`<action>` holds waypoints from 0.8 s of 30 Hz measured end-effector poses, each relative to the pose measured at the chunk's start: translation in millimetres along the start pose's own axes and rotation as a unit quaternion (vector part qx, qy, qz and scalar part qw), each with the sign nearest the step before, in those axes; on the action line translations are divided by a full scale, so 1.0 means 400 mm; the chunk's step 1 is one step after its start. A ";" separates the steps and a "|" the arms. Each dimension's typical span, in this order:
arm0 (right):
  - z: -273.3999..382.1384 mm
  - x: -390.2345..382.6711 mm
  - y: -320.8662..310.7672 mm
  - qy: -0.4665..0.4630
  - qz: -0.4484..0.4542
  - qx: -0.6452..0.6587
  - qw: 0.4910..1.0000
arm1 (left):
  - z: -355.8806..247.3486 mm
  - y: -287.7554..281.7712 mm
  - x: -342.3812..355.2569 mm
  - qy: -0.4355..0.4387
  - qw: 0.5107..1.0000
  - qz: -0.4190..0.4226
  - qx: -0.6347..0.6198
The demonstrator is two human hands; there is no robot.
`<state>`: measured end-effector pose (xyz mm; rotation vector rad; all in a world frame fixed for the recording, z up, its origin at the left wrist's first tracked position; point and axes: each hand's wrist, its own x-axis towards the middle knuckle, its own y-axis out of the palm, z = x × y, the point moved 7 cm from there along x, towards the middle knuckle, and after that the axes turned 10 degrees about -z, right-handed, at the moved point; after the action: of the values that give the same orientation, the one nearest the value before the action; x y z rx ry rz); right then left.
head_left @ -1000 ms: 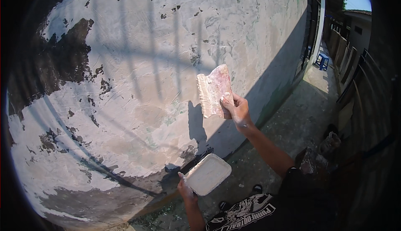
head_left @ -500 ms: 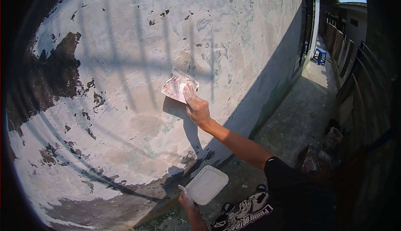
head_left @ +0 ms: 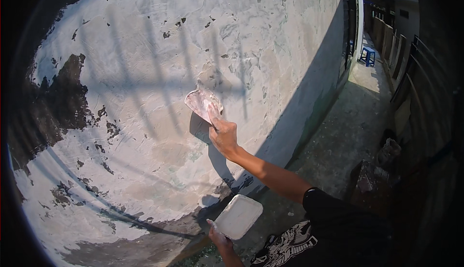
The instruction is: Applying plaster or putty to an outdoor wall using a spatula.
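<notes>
- Leftward and a little lower is where the right hand (head_left: 223, 135) has carried the putty knife (head_left: 204, 103) since half a second ago; a second ago the blade stood upright and further right, and now it lies tilted with its broad edge pointing up and to the left; the left hand (head_left: 218, 235) and its white hawk board (head_left: 239, 216) have barely shifted, low by the foot of the wall.
- Blade laid flat, or near flat, against the plastered wall (head_left: 145, 74), its face smeared with pale filler; held that way, I judge, so the wide edge can spread the stuff thin across the surface; its shadow falls just below and left of the hand.
- Right hand closed about the knife's handle, fingers (head_left: 214, 119) pressed up along the back of the blade, arm stretched out long from the dark sleeve (head_left: 328, 209).
- Left hand gripping the board from underneath at one corner, only the knuckles and wrist showing; the board is kept level and close to the body, well apart from the blade, presumably so the mix stays on it and within easy reach.
- Wall mostly grey-white with fresh skim, dark bare patches (head_left: 58, 103) on the left and along the bottom; striped shadows cross it.
- Concrete path (head_left: 348, 136) runs off to the right beside the wall; a small blue stool (head_left: 368, 56) stands far down it.
</notes>
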<state>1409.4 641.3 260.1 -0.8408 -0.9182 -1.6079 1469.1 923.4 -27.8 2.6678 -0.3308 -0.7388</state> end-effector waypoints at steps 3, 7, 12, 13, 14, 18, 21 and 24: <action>0.009 0.009 -0.026 0.034 0.014 0.067 0.997 | -0.023 0.008 0.009 0.010 1.000 0.015 0.006; -0.014 0.145 -0.100 -0.021 -0.126 0.104 0.986 | -0.016 -0.014 0.030 0.004 0.999 0.036 -0.009; -0.061 0.266 -0.050 -0.020 -0.137 0.026 0.990 | -0.022 -0.024 0.009 0.016 1.000 0.021 0.003; -0.060 0.270 -0.025 -0.041 -0.119 0.006 0.992 | -0.008 -0.043 0.021 0.015 0.999 0.025 0.021; -0.050 0.256 -0.008 -0.040 -0.121 0.008 0.992 | 0.001 -0.061 0.036 0.015 0.999 0.024 0.037; -0.015 0.163 0.018 -0.010 -0.051 0.018 0.998 | 0.006 -0.092 0.051 0.002 1.000 0.022 0.015; -0.001 0.151 -0.018 -0.010 -0.043 0.090 0.995 | -0.019 -0.081 0.054 0.001 1.000 0.017 0.010; -0.049 0.223 -0.073 0.005 -0.125 0.069 0.990 | -0.039 -0.048 0.026 0.018 0.999 0.031 0.016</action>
<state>1361.5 589.4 325.0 -0.6402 -1.1494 -1.7381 1488.4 942.0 -27.5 2.6842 -0.4172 -0.6724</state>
